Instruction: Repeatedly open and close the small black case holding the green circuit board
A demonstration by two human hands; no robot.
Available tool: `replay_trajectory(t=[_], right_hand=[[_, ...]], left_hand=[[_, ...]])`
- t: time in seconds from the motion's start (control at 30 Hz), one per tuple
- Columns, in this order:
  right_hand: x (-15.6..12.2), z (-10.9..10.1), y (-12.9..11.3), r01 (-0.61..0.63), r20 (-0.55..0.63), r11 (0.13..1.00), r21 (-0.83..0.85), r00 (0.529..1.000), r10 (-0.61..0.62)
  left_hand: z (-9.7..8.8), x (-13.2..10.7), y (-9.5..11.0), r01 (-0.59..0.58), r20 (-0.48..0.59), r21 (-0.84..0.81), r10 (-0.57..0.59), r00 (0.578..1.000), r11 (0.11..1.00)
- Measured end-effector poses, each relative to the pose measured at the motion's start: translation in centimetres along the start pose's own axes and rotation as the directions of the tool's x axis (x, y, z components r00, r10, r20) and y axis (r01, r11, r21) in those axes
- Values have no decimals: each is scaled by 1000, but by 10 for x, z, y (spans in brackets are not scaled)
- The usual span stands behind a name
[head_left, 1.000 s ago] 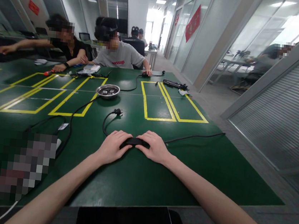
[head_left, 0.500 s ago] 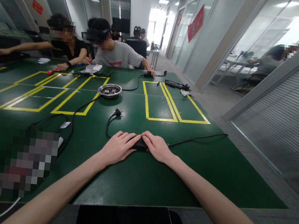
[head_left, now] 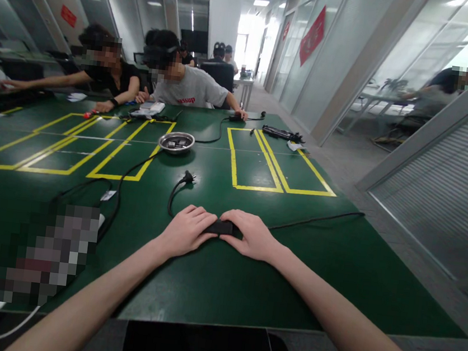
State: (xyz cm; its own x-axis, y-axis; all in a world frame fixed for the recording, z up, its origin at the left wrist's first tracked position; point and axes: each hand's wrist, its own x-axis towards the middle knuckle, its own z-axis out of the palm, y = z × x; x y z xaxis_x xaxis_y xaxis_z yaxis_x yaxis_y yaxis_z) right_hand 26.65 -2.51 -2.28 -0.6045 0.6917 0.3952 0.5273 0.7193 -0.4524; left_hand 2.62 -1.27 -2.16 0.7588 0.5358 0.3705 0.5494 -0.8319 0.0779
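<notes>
A black power adapter [head_left: 219, 228] lies low over the green table, partly covered by my fingers. My left hand [head_left: 190, 230] grips its left end, fingers over the top and thumb along the near side. On the right end, my right hand [head_left: 252, 235] holds it the same way, its thumb at the near edge. From the left side a short black cord curves out to a two-pin plug [head_left: 187, 178] on the tabletop. A thin black cable [head_left: 317, 220] runs from the right side toward the table's right edge.
A steel bowl [head_left: 176, 142] with small metal parts stands farther off. Yellow tape [head_left: 258, 189] marks rectangles on the table [head_left: 373, 287]. To the left lies a blurred-out object [head_left: 51, 253] with cables. Two co-workers sit opposite; one's hand [head_left: 240, 114] touches a similar black adapter.
My right thumb has come down to the adapter's near side, and more of the adapter shows between my hands. The whole view has shifted slightly.
</notes>
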Motion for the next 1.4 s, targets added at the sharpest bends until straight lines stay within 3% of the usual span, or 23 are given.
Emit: replay_trajectory(t=[0.17,0.3,0.4,0.47,0.53,0.57,0.63,0.7,0.77,0.8,0.87,0.97,1.2,1.3,1.4], right_hand=[[1,-5,1,-116,104,969,217,990,95],[1,-2,1,-182,116,920,348,982,150],[3,1,7,-225,37,886,406,973,230],[4,0,18,-257,-95,862,437,940,328],[6,-8,36,-279,-290,839,468,848,444],[5,-14,47,-283,-397,829,482,773,494],[1,-30,69,-275,-626,840,467,568,534],[-7,-48,88,-271,-792,878,395,384,475],[-17,-64,104,-297,-866,891,342,268,422],[-23,-69,111,-326,-878,887,326,243,412],[-33,-74,123,-404,-874,860,311,235,426],[-42,-72,137,-530,-826,790,308,263,499],[-46,-67,146,-530,-776,819,220,413,476],[-47,-66,145,-671,-722,723,164,417,551],[-48,-64,146,-809,-665,579,98,380,643]], left_hand=[[1,-1,-3,-43,-3,8,43,999,999],[2,-3,-4,-31,-33,22,31,999,999],[0,-5,-3,14,-111,48,-9,994,999],[-2,-6,-2,55,-152,55,-46,987,997],[-3,-8,-2,72,-159,43,-65,985,996],[-3,-9,-2,70,-150,31,-64,987,997],[-2,-10,-3,45,-115,0,-45,992,999],[0,-10,-4,25,-86,-33,-27,996,999],[2,-9,-5,17,-73,-62,-21,997,998],[2,-9,-5,17,-71,-75,-23,997,997],[3,-9,-6,21,-68,-97,-28,997,995],[3,-9,-6,28,-59,-118,-35,998,993],[2,-10,-6,39,-36,-139,-45,998,989],[2,-10,-6,45,-24,-145,-49,999,988],[3,-11,-6,46,-19,-148,-50,999,988]])
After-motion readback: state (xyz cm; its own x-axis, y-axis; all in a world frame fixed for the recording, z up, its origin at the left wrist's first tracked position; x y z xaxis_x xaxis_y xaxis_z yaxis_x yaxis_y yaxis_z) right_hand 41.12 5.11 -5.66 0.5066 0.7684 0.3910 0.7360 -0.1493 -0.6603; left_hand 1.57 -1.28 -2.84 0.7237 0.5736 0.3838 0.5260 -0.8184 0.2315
